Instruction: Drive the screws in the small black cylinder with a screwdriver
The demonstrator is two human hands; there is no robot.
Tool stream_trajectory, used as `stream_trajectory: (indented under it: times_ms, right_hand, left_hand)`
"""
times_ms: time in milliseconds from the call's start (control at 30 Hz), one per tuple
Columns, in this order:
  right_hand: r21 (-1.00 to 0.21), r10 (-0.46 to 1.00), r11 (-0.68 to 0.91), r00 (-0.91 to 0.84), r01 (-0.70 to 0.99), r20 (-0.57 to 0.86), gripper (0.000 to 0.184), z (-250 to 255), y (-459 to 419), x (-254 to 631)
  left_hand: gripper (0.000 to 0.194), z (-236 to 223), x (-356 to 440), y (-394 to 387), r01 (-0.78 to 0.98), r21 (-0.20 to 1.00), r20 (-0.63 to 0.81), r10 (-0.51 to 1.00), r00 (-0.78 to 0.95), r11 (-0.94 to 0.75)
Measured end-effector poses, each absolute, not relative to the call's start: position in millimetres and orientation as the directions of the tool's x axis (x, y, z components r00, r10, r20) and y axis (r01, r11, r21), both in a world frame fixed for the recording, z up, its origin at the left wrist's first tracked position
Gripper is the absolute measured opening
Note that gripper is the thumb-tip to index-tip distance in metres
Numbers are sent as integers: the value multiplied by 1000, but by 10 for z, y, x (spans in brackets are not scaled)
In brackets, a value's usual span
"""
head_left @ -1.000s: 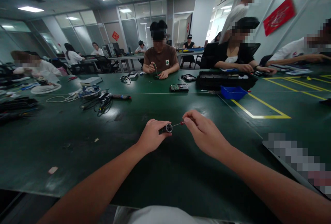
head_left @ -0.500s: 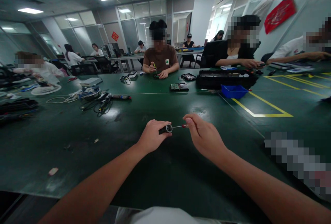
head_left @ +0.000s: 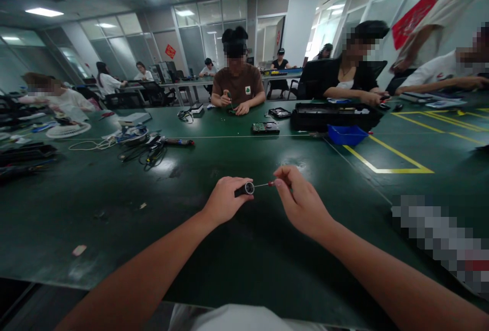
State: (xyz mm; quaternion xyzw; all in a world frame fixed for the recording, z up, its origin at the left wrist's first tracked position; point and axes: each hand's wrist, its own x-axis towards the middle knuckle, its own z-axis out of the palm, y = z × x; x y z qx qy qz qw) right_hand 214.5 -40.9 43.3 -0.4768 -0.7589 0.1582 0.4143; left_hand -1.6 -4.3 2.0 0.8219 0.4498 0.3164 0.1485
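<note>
My left hand (head_left: 225, 199) is closed around a short black cylinder (head_left: 240, 191) with a round, light-rimmed open end facing me and to the right. In my right hand (head_left: 300, 196) is a screwdriver (head_left: 270, 184) with a red handle and a thin metal shaft; the fingers pinch its handle, most of which they hide. Its shaft points left, and the tip meets the rim of the cylinder's open end. Whether the tip goes inside I cannot tell. Both hands are just above the green table (head_left: 244, 259).
Tangled cables (head_left: 153, 150) and a white fan-like grille (head_left: 69, 130) lie at left. Ahead are a hard drive (head_left: 265, 128), a long black housing (head_left: 336, 116) and a blue bin (head_left: 347, 135). A co-worker (head_left: 237, 84) sits opposite; a blurred-out object lies at right.
My right hand has turned slightly about the screwdriver handle, its fingers shifting a little. The left hand and cylinder have stayed in place. At far right, a standing person has moved.
</note>
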Motion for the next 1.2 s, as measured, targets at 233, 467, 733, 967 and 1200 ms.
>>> stream_trajectory:
  times_ms: [233, 467, 733, 967, 1200]
  right_hand:
    - [-696, 899, 422, -167, 581, 406, 29, 431, -381, 2156]
    - [-864, 930, 364, -86, 347, 357, 19, 358, -306, 2165]
    - [-991, 988, 115, 110, -67, 107, 27, 199, -31, 2250]
    - [-937, 943, 308, 78, 166, 324, 27, 259, -157, 2187]
    - [-895, 918, 367, 55, 253, 392, 26, 311, -197, 2165]
  left_hand:
    - [37, 32, -14, -47, 640, 519, 380, 824, 421, -567]
    - [39, 57, -13, -56, 668, 526, 367, 849, 380, -526]
    - [39, 153, 5, -66, 665, 436, 401, 793, 460, -606]
    - [42, 118, 6, -75, 651, 496, 377, 818, 434, -574]
    - [40, 119, 7, -94, 646, 510, 386, 822, 418, -568]
